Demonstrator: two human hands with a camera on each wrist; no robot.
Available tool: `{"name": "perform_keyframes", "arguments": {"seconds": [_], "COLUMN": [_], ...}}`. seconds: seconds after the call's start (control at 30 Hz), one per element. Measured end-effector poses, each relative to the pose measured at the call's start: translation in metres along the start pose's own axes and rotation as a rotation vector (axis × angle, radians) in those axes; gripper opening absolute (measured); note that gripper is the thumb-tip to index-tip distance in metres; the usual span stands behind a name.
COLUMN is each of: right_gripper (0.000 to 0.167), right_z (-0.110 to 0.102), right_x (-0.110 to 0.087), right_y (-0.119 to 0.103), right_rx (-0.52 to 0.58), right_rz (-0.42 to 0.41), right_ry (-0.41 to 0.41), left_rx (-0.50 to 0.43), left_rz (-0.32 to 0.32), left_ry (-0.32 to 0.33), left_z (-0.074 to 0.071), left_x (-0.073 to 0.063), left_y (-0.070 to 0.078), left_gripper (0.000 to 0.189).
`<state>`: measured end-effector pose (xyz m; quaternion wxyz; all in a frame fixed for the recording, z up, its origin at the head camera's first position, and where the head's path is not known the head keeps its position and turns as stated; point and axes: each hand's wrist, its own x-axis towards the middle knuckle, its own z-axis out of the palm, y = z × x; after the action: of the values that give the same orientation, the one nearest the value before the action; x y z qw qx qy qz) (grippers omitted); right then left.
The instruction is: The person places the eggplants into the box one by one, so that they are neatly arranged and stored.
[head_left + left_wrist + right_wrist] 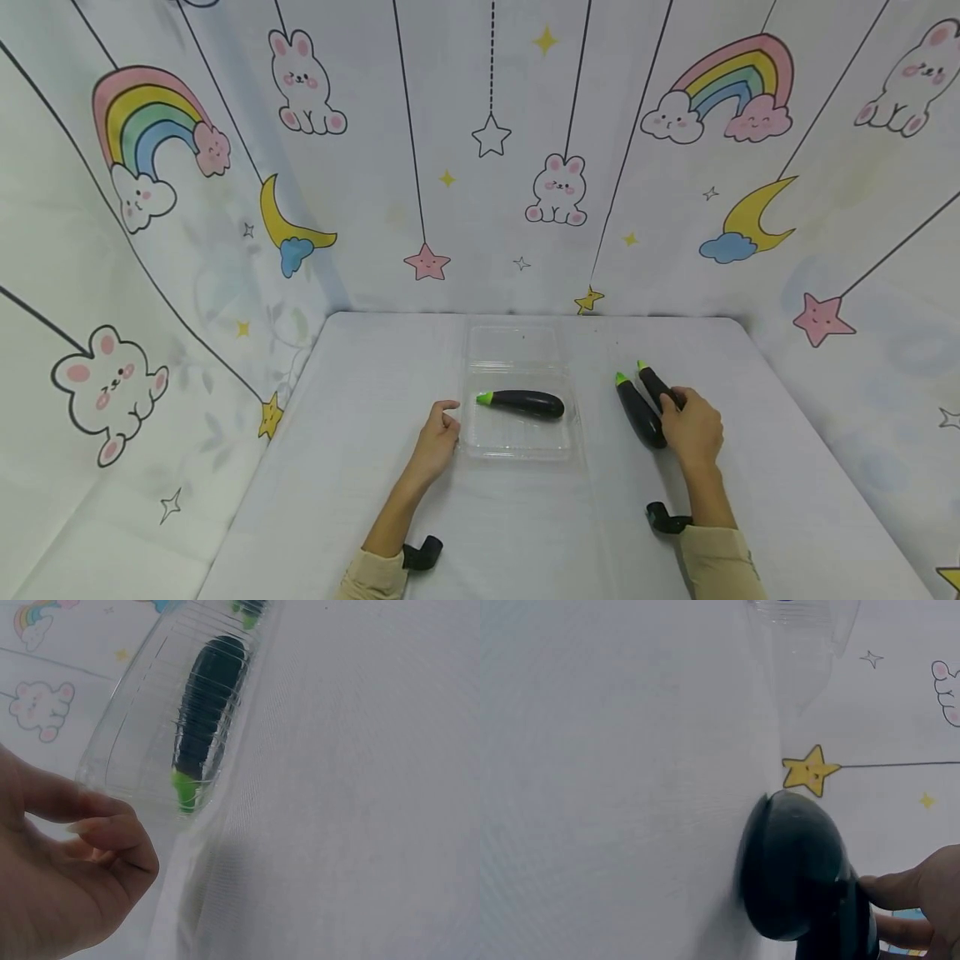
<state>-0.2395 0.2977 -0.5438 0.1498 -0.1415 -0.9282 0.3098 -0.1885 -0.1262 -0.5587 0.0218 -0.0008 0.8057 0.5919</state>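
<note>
A dark toy eggplant with a green tip (pixel 528 403) lies sideways in a clear plastic container (pixel 517 446). My left hand (pixel 435 442) is at the container's left edge, fingers loosely bent; in the left wrist view the hand (pixel 82 862) overlaps the container's corner, and whether it touches is unclear. On the right, my right hand (pixel 693 425) pinches a second eggplant (pixel 656 385) near its thick end. Close beside that lies a third eggplant (pixel 640 412). In the right wrist view, the third one's rounded end (pixel 791 862) partly hides the held one (pixel 859 930).
The container's clear lid (pixel 513 343) lies folded back toward the rear wall. A white cloth covers the table (pixel 345 483). Behind and at both sides rises a white printed curtain (pixel 360 167) with rabbits, rainbows and stars. Each wrist wears a black camera mount (pixel 423 553).
</note>
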Motion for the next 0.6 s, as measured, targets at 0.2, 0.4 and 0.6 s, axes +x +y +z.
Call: {"name": "perform_keyframes", "arguments": {"seconds": [0.2, 0.4, 0.6], "right_gripper": [0.04, 0.039, 0.039], "right_z": [-0.007, -0.008, -0.012], "right_x": [-0.001, -0.002, -0.003], "right_y": [-0.01, -0.015, -0.02], "right_rx": [0.044, 0.072, 0.088], "right_rz": [-0.014, -0.039, -0.055], "right_ry": [0.034, 0.08, 0.092], "left_rx": [0.006, 0.006, 0.001], "left_rz": [-0.001, 0.0, 0.002], "left_ry": [-0.001, 0.004, 0.01], "left_z": [0.0, -0.001, 0.0], "left_x": [0.001, 0.001, 0.001], "left_y": [0.001, -0.001, -0.001], "left_gripper": [0.04, 0.04, 0.039]}}
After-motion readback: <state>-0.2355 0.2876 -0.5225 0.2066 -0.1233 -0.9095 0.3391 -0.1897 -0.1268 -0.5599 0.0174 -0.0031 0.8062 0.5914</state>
